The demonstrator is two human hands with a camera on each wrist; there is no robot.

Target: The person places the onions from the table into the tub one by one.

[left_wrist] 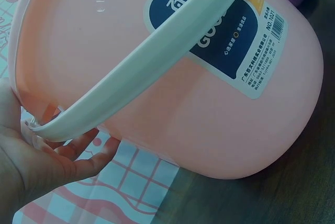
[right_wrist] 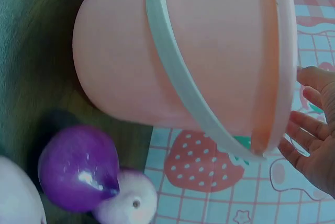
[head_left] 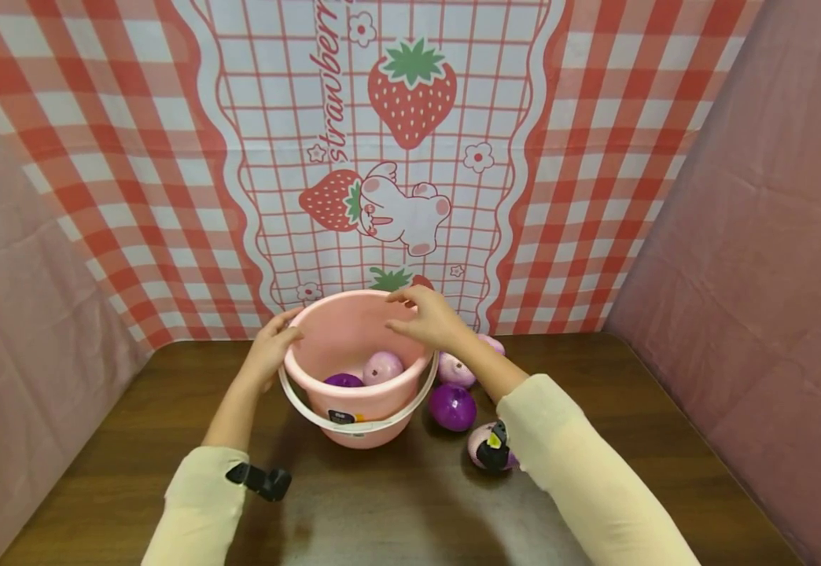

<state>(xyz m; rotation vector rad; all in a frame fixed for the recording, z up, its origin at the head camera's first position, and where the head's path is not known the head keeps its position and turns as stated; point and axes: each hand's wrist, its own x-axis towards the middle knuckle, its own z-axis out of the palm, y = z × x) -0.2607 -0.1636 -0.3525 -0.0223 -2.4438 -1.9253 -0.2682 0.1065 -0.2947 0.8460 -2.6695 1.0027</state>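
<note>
A pink bucket (head_left: pixel 336 324) stands on the table, its white handle (head_left: pixel 389 425) hanging down at the front. Inside it lie a pale purple onion (head_left: pixel 384 367) and a dark purple one, partly hidden by the rim. My left hand (head_left: pixel 269 354) holds the bucket's left side, thumb at the rim and fingers against the outer wall below the handle's joint, as the left wrist view shows. At the right far side, my right hand (head_left: pixel 430 321) hovers at the rim with its fingers spread and nothing gripped.
Right of the bucket sit a glossy dark purple onion (head_left: pixel 453 407), a pale onion (head_left: pixel 455 371) behind it and another (head_left: pixel 483 448) nearer, partly covered by the right wrist camera. A strawberry-print checked cloth (head_left: pixel 410 212) hangs behind the wooden table (head_left: pixel 396 503); pink cloth flanks both sides.
</note>
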